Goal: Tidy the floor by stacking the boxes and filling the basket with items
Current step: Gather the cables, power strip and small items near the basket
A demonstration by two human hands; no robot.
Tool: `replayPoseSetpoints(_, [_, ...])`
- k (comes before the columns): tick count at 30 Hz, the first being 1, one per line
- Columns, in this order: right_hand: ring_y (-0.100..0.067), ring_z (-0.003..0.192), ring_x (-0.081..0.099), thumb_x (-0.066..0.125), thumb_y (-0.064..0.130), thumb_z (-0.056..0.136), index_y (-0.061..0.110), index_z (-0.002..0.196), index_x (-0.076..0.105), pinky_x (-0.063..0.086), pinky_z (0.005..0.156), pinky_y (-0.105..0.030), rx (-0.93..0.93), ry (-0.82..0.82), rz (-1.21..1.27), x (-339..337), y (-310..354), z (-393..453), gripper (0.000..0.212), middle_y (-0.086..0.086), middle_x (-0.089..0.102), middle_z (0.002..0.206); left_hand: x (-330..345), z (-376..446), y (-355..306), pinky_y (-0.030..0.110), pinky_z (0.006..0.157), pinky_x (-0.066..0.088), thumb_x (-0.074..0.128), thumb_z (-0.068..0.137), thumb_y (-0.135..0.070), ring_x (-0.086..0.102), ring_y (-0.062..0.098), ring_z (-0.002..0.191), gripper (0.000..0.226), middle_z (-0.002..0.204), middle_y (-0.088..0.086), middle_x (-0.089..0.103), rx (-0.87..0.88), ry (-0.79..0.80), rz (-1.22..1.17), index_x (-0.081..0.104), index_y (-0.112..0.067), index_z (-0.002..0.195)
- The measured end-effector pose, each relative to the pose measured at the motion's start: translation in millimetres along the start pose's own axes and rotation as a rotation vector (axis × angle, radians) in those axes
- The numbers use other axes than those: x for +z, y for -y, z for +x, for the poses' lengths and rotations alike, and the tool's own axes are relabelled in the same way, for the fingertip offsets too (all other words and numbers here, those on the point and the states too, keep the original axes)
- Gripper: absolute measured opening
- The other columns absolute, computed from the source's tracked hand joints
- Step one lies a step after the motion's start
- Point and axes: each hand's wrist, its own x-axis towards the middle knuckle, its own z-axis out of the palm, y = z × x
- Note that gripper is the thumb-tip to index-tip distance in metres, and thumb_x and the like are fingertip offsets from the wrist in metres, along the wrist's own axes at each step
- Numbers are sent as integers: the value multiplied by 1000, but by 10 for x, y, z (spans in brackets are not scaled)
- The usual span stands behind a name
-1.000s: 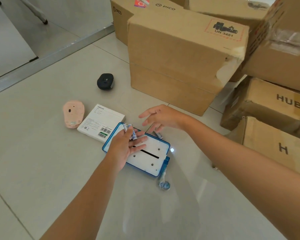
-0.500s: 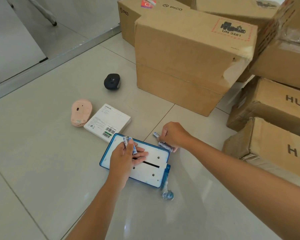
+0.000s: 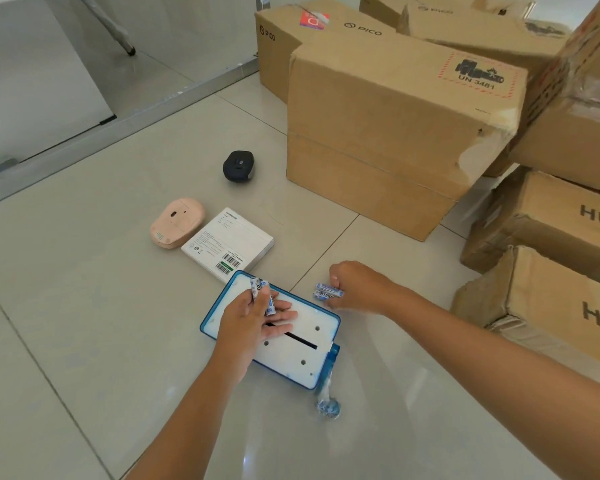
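L hand (image 3: 253,315) lies over the blue-rimmed tray (image 3: 293,355), fingers curled round a few batteries (image 3: 262,292) w/ the rest spread flat on the tray's white insert. R hand (image 3: 355,287), just right of the tray's far corner, pinches more batteries (image 3: 327,292) at the floor (image 3: 84,341). White box (image 3: 227,244) & pink mouse (image 3: 176,221) sit just beyond the L hand, black mouse (image 3: 239,166) farther; cardboard boxes (image 3: 388,133) stand closed beyond the R hand.

Both hands low, arms extended: left hand (image 3: 253,315) fingers curled; right hand (image 3: 355,287) fisted.
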Motion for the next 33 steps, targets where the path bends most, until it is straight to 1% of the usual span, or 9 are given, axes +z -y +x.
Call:
replayPoseSetpoints(2, [-27, 98, 57, 56, 18, 90, 6, 101, 56, 35, 60, -27, -2, 82, 0, -24, 110, 18, 16, -3, 56, 110, -12, 10, -16, 27, 62, 59, 43, 97, -22, 72, 18, 73, 26, 92, 16, 68, -16, 13, 6, 56, -1, 103])
replayPoseSetpoints(4, [-26, 102, 59, 51, 6, 92, 4, 113, 56, 40, 64, -31, 80, 209, 53, -92, 210, 39, 22, -12, 56, 123, -33, 25, -39, 28, 63, 59, 42, 97, -22, 72, 18, 75, 25, 94, 16, 68, -47, 32, -5, 56, -2, 103])
replayPoseSetpoints(6, [-20, 73, 59, 43, 4, 95, 12, 95, 55, 45, 61, -34, 107, 262, 159, -187, 268, 31, 14, -12, 60, 97, -53, 27, -66, 29, 66, 60, 42, 97, -21, 72, 20, 77, 24, 95, 16, 69, -89, 52, -42, 57, -4, 99])
replayPoseSetpoints(8, [-15, 53, 44, 39, 14, 97, 14, 82, 46, 37, 47, -26, 92, 171, 332, -273, 300, 27, 17, -4, 49, 72, -55, 23, -103, 28, 70, 59, 41, 98, -19, 71, 21, 77, 22, 95, 16, 69, -120, 51, -40, 57, -5, 95])
replayPoseSetpoints(14, [-12, 54, 40, 43, 16, 97, 17, 77, 49, 34, 48, -21, -69, 147, 630, -372, 865, -2, 21, -2, 48, 66, -226, -51, -500, 24, 64, 58, 36, 101, -18, 70, 18, 68, 21, 90, 11, 68, -91, 3, 49, 51, -4, 105])
replayPoseSetpoints(21, [-7, 52, 45, 54, 11, 93, 13, 84, 60, 35, 44, -15, -195, 319, 1066, -468, 1894, 29, 11, -2, 55, 67, -921, -472, -1114, 23, 63, 57, 37, 100, -17, 68, 20, 66, 22, 89, 9, 65, 67, -62, 247, 50, -5, 113])
replayPoseSetpoints(25, [-7, 48, 49, 48, 9, 96, 12, 86, 55, 38, 42, -15, -281, 447, 1025, -439, 2638, -16, 12, -4, 58, 65, -1550, -852, -1226, 22, 62, 57, 38, 100, -14, 69, 18, 64, 20, 89, 10, 64, 160, -147, 250, 50, -5, 113])
replayPoseSetpoints(29, [-12, 55, 58, 46, 9, 97, 9, 91, 57, 49, 49, -19, -317, 599, 832, -240, 3473, -179, 12, -7, 60, 73, -2324, -1357, -1084, 20, 64, 57, 39, 100, -12, 69, 16, 68, 19, 94, 14, 66, 154, -345, 101, 51, -4, 111])
replayPoseSetpoints(33, [-16, 63, 60, 44, 9, 97, 8, 94, 55, 53, 55, -21, -358, 644, 696, 116, 4373, -515, 11, -10, 62, 76, -2957, -1931, -894, 22, 68, 56, 39, 100, -14, 68, 14, 68, 20, 89, 8, 64, 159, -468, 17, 52, -4, 111])
